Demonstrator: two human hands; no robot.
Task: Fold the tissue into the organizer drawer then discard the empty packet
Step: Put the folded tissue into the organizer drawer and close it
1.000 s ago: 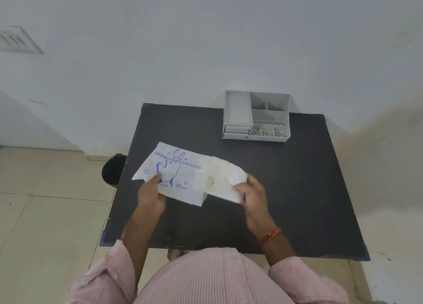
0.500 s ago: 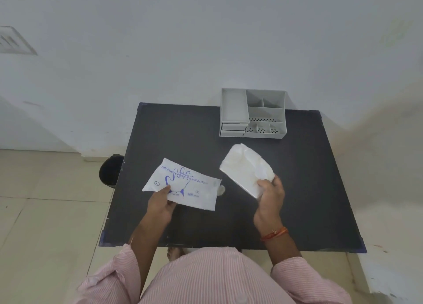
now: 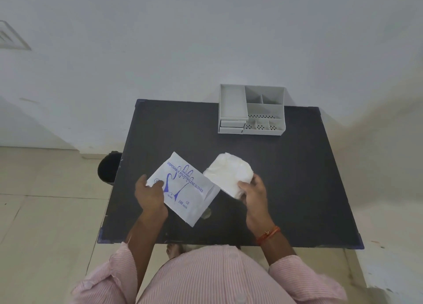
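Over the dark table [image 3: 297, 178], the person's left hand [image 3: 150, 195] pinches the flat printed packet [image 3: 187, 189] while the right hand [image 3: 254, 194] grips the white tissue wad [image 3: 229, 174] just beside it.

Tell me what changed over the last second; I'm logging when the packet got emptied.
The right hand pulled the white wad out of the packet and drew it off to the right; it now sits just beside the packet's open end. The left hand kept its grip on the packet's corner. The organizer and table stayed put.
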